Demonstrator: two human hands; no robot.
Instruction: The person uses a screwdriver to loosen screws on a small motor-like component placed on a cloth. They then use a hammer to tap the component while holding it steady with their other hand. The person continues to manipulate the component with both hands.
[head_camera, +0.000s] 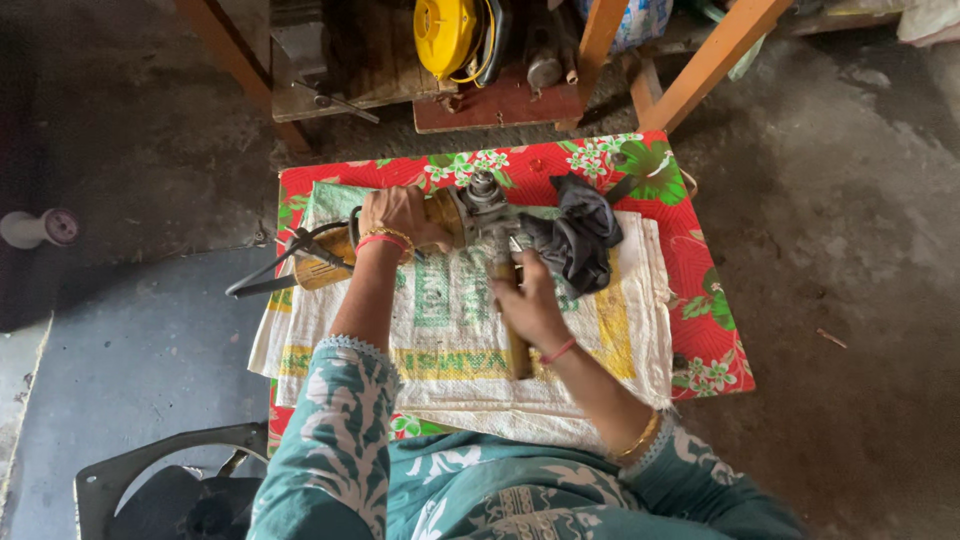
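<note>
Lying at far left on the grey floor: one pale spool-like object, well apart from everything else. Trailing off the left edge of the surface: one black cord, leading into the yellow angle grinder. Resting across the white woven sack, with its yellow body pointing left and its grey metal gear head pointing right; looking worn and dusty, one machine only. Gripping the yellow body from above: the left hand, fingers wrapping closed around it, bangles sitting at the wrist. Closing around a yellowish wooden-handled tool just right of that: the right hand, holding the handle upright against the grinder's gear head, the tool's working end hiding behind the head, so its kind being impossible to tell. Lying just beside the gear head, further right: one crumpled black cloth, partly on the sack. Showing around the sack's edges: one red floral cloth covering the surface. Standing beyond the far edge: two orange wooden legs and one yellow round-cased machine.
</note>
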